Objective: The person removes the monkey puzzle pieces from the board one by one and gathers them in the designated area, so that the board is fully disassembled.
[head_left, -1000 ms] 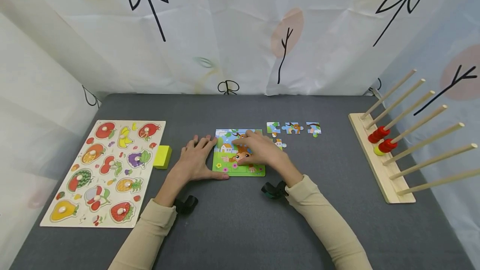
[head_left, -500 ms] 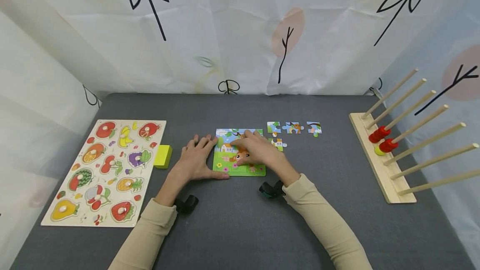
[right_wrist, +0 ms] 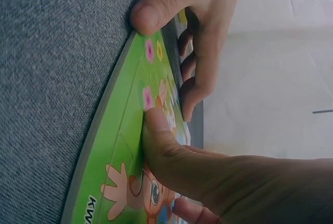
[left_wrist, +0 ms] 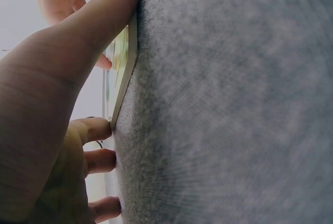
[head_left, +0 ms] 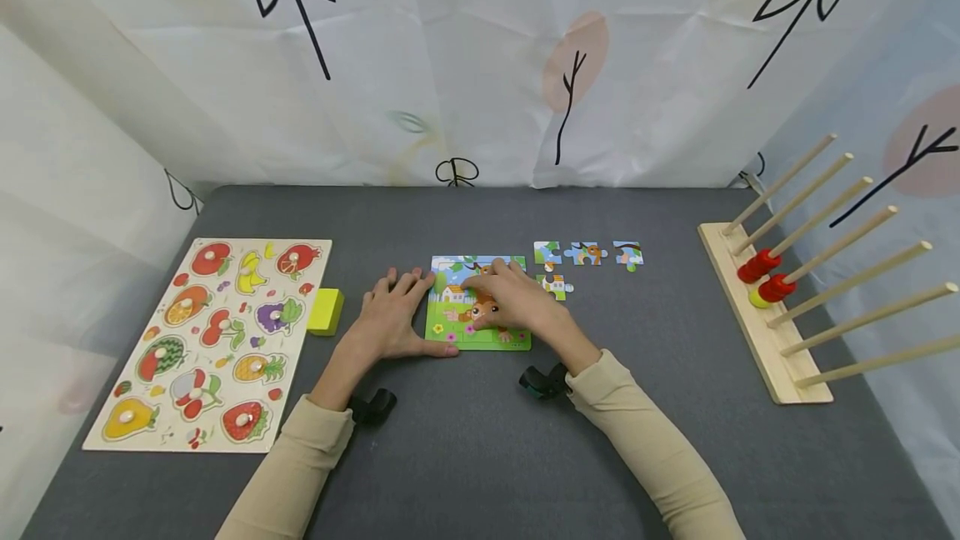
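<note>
A small jigsaw puzzle board (head_left: 480, 344), green and blue with a brown cartoon animal, lies flat in the middle of the table. My left hand (head_left: 392, 319) is at its left side with fingers spread. Its thumb touches the near-left corner, and its index fingertip meets the left edge, as the right wrist view also shows. My right hand (head_left: 517, 300) lies over the board's right half, thumb and index finger resting apart on the picture. Whatever is under this palm is hidden. Several loose puzzle pieces, such as this one (head_left: 628, 253), lie beyond the right hand.
A fruit knob puzzle (head_left: 213, 340) lies at the left, with a yellow block (head_left: 325, 312) against its right edge. On the right stands a wooden peg rack (head_left: 765, 315) with red and yellow beads on two pegs. Patterned cloth (head_left: 480, 65) hangs behind the table.
My right wrist has shifted slightly left, while its fingers stay on the puzzle. My left hand holds its place at the board's edge.
</note>
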The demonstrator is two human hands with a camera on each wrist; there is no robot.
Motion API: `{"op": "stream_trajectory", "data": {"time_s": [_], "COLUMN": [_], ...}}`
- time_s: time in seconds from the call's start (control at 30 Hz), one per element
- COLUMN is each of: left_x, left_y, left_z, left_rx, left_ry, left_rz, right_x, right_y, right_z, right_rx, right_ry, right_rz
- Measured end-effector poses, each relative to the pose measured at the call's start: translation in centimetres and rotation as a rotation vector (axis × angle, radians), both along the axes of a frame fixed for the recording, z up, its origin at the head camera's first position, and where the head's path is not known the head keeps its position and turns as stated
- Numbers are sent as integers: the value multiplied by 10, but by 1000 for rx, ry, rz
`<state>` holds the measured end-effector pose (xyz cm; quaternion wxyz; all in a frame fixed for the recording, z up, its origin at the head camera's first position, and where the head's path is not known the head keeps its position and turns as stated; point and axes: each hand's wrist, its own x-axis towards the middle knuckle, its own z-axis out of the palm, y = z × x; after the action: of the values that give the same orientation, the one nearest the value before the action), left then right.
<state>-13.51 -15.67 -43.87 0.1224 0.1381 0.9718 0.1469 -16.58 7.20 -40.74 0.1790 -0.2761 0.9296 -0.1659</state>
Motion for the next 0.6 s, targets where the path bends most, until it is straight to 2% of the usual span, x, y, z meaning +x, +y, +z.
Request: {"op": "stream_trajectory", "data": {"time_s": [0.6], "left_x": [0], "left_y": [1], "left_z": [1], "left_rx": [-8], "left_ry": [1], "left_rz": [2], "right_x": [9], "right_y": [-1], "right_z": [2], "right_rx": [-29], "right_ry": [54], "right_rz": [-40]}}
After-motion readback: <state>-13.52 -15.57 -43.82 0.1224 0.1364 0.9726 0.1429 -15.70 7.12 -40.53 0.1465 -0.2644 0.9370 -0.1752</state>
